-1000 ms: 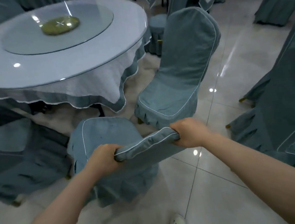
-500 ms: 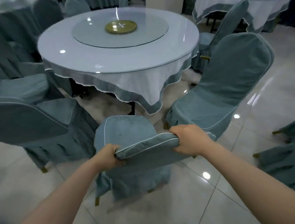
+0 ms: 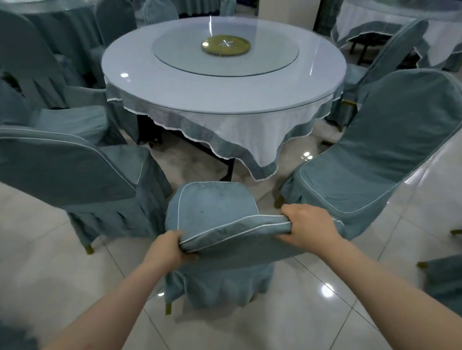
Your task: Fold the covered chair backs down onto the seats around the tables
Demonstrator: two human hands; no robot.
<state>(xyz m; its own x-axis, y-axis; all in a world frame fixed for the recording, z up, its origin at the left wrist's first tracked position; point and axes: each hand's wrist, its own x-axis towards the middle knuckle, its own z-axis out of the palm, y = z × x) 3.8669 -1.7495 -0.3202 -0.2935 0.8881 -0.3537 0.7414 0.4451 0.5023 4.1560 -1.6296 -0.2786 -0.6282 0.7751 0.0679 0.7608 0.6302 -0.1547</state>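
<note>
Fingers: both hands curled tight around the top edge of a teal fabric-covered chair back with white piping.
Left hand: clamps the back's left corner.
Right hand: clamps its right corner.
Chair seat: teal, just beyond the back, on the tiled floor facing the table.
Round table: white top, white and teal cloth, glass turntable.
Neighbouring covered chairs: one upright at left, one at right.

My bare arms reach toward twelve o'clock, left grip and right grip both clenched, knuckles up, wrists level.
</note>
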